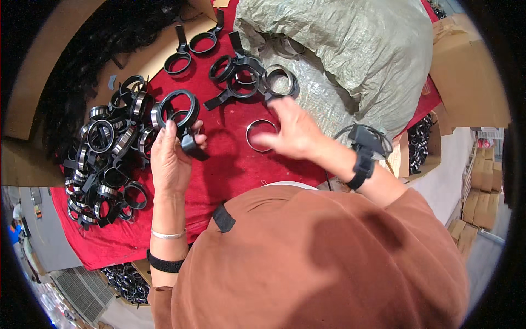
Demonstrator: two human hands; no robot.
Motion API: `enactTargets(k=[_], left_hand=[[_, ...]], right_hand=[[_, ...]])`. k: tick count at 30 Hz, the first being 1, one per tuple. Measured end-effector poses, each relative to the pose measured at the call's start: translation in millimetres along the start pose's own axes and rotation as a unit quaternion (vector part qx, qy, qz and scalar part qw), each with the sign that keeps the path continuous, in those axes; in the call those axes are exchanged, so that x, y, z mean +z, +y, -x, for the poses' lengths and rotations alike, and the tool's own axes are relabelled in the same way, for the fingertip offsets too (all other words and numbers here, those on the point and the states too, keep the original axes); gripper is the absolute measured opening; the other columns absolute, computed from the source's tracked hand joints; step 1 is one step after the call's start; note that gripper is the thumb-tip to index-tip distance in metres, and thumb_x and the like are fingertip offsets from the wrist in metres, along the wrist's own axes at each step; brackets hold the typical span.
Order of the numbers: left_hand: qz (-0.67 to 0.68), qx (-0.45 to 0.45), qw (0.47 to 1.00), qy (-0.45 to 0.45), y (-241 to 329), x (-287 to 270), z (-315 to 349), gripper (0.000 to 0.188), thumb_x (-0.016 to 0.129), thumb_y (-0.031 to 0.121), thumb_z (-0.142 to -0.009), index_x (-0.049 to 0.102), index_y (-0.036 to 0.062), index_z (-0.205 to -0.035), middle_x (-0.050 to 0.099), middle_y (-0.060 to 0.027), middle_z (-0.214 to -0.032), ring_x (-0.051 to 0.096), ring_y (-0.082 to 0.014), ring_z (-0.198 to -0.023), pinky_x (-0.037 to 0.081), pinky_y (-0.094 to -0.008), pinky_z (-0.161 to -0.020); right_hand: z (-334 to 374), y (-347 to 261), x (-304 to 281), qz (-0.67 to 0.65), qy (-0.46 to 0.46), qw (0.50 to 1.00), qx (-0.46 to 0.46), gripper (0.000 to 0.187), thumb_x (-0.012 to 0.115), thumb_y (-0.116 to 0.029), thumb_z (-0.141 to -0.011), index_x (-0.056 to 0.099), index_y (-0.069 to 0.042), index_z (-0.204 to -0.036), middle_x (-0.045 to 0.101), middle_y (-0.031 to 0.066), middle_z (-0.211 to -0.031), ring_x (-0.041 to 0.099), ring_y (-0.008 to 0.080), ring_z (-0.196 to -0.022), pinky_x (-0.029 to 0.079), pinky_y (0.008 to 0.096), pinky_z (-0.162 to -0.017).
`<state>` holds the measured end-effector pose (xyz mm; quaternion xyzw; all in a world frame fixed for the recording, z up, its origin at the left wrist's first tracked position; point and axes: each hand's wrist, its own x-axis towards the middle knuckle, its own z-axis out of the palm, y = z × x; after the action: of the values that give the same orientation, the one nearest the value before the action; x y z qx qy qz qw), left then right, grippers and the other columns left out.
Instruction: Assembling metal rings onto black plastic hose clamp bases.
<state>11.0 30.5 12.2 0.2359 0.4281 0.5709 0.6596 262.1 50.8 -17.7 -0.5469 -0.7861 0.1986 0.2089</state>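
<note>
My left hand [171,159] is closed on a black ring with a flat tab handle [190,104], held up above the red cloth. A second ring with a shiny silver band [155,116] shows just behind it, and I cannot tell whether it is held too. My right hand [293,129] is blurred, with thumb and fingers spread apart and nothing seen between them. Its thumb side is over a thin silver ring [248,133] lying on the cloth. Just beyond its fingertips stands a silver-and-black ring [290,73].
A heap of black and silver rings [109,159] covers the left of the red cloth [224,175]. Several tabbed black rings [241,77] lie at the far middle. A large woven sack [350,49] fills the far right. Cardboard boxes [33,137] stand around the edges.
</note>
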Motion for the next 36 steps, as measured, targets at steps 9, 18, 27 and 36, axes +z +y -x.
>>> enactTargets(k=[9, 18, 27, 36], left_hand=[[0.008, -0.01, 1.0, 0.008, -31.8, 0.5, 22.5, 0.027, 0.068, -0.006, -0.074, 0.053, 0.0029, -0.095, 0.065, -0.0121, -0.09, 0.062, -0.0157, -0.071, 0.052, -0.0288, -0.064], [-0.034, -0.027, 0.999, -0.017, -44.5, 34.0, 40.0, 0.031, 0.066, 0.009, -0.082, 0.047, 0.0029, -0.105, 0.064, -0.0128, -0.095, 0.065, -0.0167, -0.067, 0.053, -0.0249, -0.056], [-0.003, 0.026, 0.999, -0.019, -36.3, 26.3, 40.3, 0.026, 0.066, 0.008, -0.08, 0.05, 0.0023, -0.099, 0.064, -0.0107, -0.091, 0.061, -0.0142, -0.062, 0.054, -0.0253, -0.056], [-0.019, -0.005, 0.999, -0.03, -33.8, 30.4, 45.1, 0.025, 0.066, 0.009, -0.081, 0.052, 0.002, -0.101, 0.065, -0.0101, -0.083, 0.062, -0.0138, -0.061, 0.053, -0.0236, -0.055]], right_hand=[[15.8, 4.2, 29.8, -0.098, 0.076, 0.98, -0.158, 0.079, 0.083, -0.018, -0.054, 0.044, 0.0, -0.121, 0.045, 0.0207, -0.111, 0.048, 0.0358, -0.102, 0.043, 0.0414, -0.087], [10.2, -29.2, 9.2, -0.179, 0.118, 0.967, -0.138, 0.079, 0.083, -0.016, -0.054, 0.044, -0.001, -0.121, 0.045, 0.0205, -0.114, 0.049, 0.0357, -0.104, 0.044, 0.0397, -0.088], [9.4, -47.6, -11.1, -0.055, 0.098, 0.955, -0.274, 0.071, 0.068, -0.004, -0.057, 0.047, -0.005, -0.124, 0.043, 0.0154, -0.115, 0.042, 0.0346, -0.105, 0.037, 0.0438, -0.092], [10.7, -49.7, -15.5, -0.065, 0.094, 0.955, -0.275, 0.07, 0.071, -0.006, -0.057, 0.046, -0.005, -0.122, 0.043, 0.0161, -0.114, 0.044, 0.0346, -0.102, 0.038, 0.0435, -0.089]])
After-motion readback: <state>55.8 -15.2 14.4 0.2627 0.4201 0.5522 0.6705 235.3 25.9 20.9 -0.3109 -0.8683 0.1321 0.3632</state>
